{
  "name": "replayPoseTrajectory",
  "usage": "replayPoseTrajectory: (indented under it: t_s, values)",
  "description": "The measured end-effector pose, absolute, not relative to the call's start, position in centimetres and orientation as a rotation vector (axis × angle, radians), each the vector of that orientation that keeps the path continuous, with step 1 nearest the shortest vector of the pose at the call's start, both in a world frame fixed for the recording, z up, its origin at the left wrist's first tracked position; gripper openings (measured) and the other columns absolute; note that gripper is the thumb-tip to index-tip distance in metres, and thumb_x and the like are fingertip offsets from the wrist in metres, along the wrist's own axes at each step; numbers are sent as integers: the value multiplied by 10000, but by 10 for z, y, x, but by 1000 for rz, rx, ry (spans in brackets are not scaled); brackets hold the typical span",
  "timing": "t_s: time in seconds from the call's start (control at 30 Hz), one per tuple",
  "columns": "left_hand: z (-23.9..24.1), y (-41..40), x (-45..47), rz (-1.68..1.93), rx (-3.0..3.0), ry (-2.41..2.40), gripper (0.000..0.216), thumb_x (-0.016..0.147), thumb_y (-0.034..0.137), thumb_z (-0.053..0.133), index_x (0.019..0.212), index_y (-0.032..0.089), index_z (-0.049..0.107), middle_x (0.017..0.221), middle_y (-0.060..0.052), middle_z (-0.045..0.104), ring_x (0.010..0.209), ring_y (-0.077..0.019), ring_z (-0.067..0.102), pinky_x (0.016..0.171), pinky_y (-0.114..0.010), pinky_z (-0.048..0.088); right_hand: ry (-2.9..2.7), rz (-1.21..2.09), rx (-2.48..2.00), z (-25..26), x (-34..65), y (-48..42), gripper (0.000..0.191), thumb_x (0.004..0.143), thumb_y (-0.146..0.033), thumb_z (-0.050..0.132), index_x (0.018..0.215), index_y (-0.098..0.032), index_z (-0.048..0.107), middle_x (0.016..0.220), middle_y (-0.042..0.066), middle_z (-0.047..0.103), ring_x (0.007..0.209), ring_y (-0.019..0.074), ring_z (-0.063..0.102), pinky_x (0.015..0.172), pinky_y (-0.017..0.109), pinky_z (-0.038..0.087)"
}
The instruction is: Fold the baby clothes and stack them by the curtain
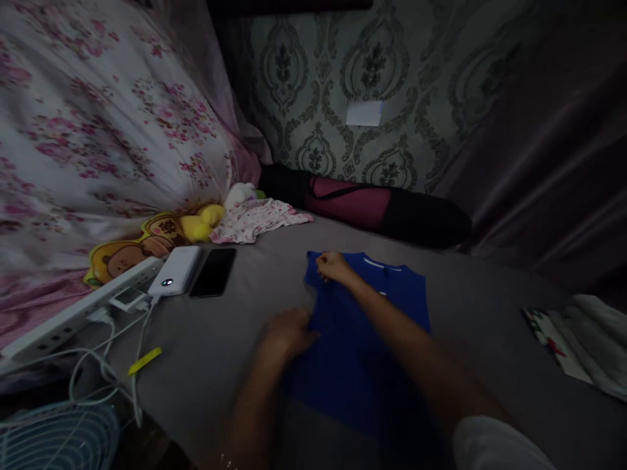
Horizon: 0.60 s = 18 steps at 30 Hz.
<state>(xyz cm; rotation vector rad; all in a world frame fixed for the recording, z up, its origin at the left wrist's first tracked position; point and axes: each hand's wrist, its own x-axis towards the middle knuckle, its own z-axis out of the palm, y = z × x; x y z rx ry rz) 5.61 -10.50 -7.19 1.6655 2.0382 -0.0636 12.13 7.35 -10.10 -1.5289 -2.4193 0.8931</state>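
Note:
A blue sleeveless shirt (372,339) lies flat on the grey bed sheet (230,352), collar toward the wall. My right hand (332,266) reaches across it and pinches the shirt's far left shoulder corner. Lower down, my left hand (287,333) is curled on the shirt's left edge, gripping the cloth; it is a little blurred.
A black phone (213,272) and a white power bank (175,270) lie to the left, next to a white power strip (73,313) with cables. A floral quilt (98,130), yellow soft toys (196,225), a small pink garment (257,219), a dark bag (382,209) and folded cloth (582,343) ring the bed. A fan (53,437) sits lower left.

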Motion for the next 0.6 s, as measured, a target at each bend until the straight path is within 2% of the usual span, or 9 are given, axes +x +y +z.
replayPoseTrajectory:
  t_s: [0.1,0.17,0.23,0.33,0.4,0.5,0.6]
  values:
    - [-74,-105,55,-34,1693,2026,255,815,362,526,920,177,666,964,-101,700,941,-268,652,732,-299,457,-2394,762,-1609,-106,94,81,280,894,-306,485,859,-119,691,878,145,718,795,218,695,678,261,510]
    - [-74,-105,55,-10,1691,2020,236,809,353,524,906,187,661,949,-85,700,933,-257,650,732,-294,452,-2363,679,-1646,-109,82,82,298,874,-350,526,957,-113,687,1051,187,684,998,268,652,804,306,496]
    - [-73,-106,55,10,1683,2017,214,808,333,519,888,186,652,946,-84,694,931,-253,646,726,-292,445,-2331,632,-1670,-112,75,80,345,843,-367,577,1051,-105,663,1161,204,637,1108,292,597,881,330,468]
    - [-74,-106,54,47,1670,2001,176,805,308,522,862,179,628,926,-86,680,907,-251,643,704,-293,430,-2272,631,-1706,-119,69,78,393,814,-298,617,1138,-75,617,1186,219,619,1120,300,589,900,344,459]
    - [-77,-106,54,87,1671,1995,156,801,311,529,847,182,604,904,-77,672,882,-241,638,685,-286,415,-2228,666,-1723,-122,69,79,343,807,-199,601,1123,-67,621,1164,220,630,1103,294,601,886,338,464]
    - [-86,-106,53,179,1672,1972,130,774,312,548,811,188,567,857,-57,660,819,-214,623,636,-267,391,-2159,774,-1719,-123,72,84,227,761,-90,599,973,-105,678,1082,188,671,1060,274,626,844,302,475]
    - [-93,-106,52,274,1667,1893,132,731,287,570,818,193,539,813,-32,651,752,-185,605,591,-248,372,-2042,944,-1710,-121,80,94,73,722,-84,634,741,-140,676,825,136,709,850,244,685,705,266,497]
